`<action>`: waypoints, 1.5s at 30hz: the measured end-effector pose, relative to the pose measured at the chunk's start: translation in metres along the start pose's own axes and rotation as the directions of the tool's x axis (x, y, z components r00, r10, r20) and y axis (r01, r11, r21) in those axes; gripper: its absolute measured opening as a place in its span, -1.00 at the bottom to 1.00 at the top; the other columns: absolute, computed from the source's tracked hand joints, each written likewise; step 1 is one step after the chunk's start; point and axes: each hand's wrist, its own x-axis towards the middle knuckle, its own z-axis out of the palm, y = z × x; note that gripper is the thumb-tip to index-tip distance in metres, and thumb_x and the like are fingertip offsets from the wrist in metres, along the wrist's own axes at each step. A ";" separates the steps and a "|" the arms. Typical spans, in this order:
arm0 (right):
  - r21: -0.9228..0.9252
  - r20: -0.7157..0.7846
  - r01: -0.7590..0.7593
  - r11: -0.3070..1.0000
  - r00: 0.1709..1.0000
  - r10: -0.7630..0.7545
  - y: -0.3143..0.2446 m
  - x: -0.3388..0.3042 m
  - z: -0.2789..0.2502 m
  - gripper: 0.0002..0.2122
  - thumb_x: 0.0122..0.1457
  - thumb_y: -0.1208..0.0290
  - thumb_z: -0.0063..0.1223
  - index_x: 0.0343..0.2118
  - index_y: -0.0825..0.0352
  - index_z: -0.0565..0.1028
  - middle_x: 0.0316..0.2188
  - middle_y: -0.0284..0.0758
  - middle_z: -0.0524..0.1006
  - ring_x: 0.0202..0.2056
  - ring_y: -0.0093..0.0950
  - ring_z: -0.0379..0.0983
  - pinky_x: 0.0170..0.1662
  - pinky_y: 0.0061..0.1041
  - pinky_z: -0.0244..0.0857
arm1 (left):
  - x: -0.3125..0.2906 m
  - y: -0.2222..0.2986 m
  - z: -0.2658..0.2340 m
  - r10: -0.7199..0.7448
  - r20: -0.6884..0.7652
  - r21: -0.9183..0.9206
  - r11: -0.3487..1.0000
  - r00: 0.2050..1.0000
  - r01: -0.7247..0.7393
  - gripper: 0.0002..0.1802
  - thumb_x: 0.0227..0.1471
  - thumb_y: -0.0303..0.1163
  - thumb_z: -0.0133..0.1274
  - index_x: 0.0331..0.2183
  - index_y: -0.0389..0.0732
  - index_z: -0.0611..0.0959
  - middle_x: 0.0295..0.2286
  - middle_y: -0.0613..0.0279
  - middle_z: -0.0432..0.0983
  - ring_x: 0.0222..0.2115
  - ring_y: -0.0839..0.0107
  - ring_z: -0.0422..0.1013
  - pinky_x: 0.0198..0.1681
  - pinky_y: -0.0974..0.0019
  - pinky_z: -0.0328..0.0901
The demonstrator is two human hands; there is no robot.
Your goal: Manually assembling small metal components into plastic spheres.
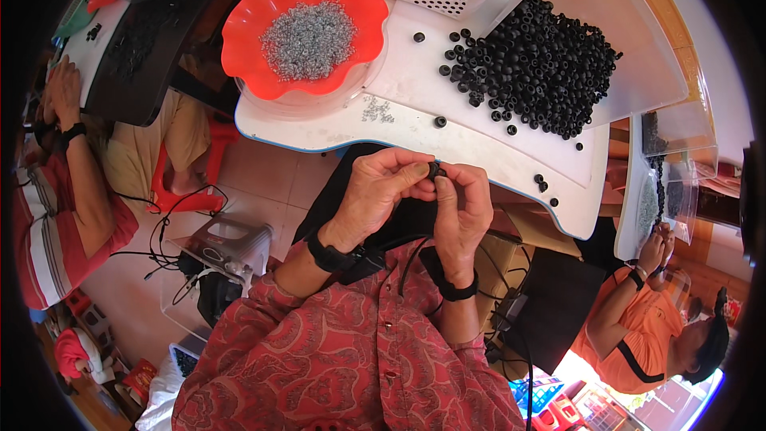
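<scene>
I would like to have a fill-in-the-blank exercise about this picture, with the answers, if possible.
1. The wavy bowl of clear pieces is coloured ____.
2. The big pile lies to the bowl's ____.
3. The left hand and right hand hold a small part coloured ____.
Answers: red; right; black.

Left grip (377,191) and right grip (463,211) close together, both pinched.

The person wore a red shirt (319,355) patterned with curling paisley shapes (outlined in a duller, brownish tone), with small buttons (389,375) down the front. One black wristband (329,252) circled the left wrist, a second black band (458,290) the right, and a thin black cable (409,262) looped over the chest.
</scene>
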 end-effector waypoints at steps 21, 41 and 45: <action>-0.180 0.075 0.171 0.969 0.984 -0.160 -0.003 -0.001 0.004 -0.84 0.05 0.73 0.03 -0.31 0.40 0.42 -0.39 -0.19 0.42 -0.37 -0.25 0.41 -0.34 -0.37 0.31 | -0.003 0.002 -0.004 0.003 -0.049 0.188 0.982 0.999 0.006 -0.82 0.17 -0.49 0.01 -0.21 -0.37 0.59 -0.36 0.15 0.55 -0.41 0.48 0.52 -0.33 0.40 0.53; -0.200 0.158 0.092 0.976 0.986 -0.060 -0.007 -0.005 0.005 -0.86 0.09 0.68 0.02 -0.26 0.41 0.43 -0.38 -0.16 0.41 -0.34 -0.18 0.41 -0.31 -0.27 0.31 | -0.006 0.004 0.006 0.111 -0.005 0.322 0.941 0.994 -0.103 -0.82 0.07 -0.53 0.14 -0.25 -0.40 0.56 -0.38 0.11 0.56 -0.39 0.46 0.52 -0.33 0.42 0.50; -0.052 0.119 -0.040 0.998 0.992 0.046 -0.010 -0.006 0.003 -0.87 0.14 0.68 0.02 -0.25 0.40 0.47 -0.33 -0.20 0.49 -0.32 -0.32 0.49 -0.28 -0.45 0.36 | -0.005 0.005 0.003 0.077 0.011 0.234 0.969 0.997 -0.077 -0.77 0.13 -0.51 0.08 -0.17 -0.41 0.55 -0.37 0.12 0.56 -0.39 0.48 0.52 -0.32 0.43 0.49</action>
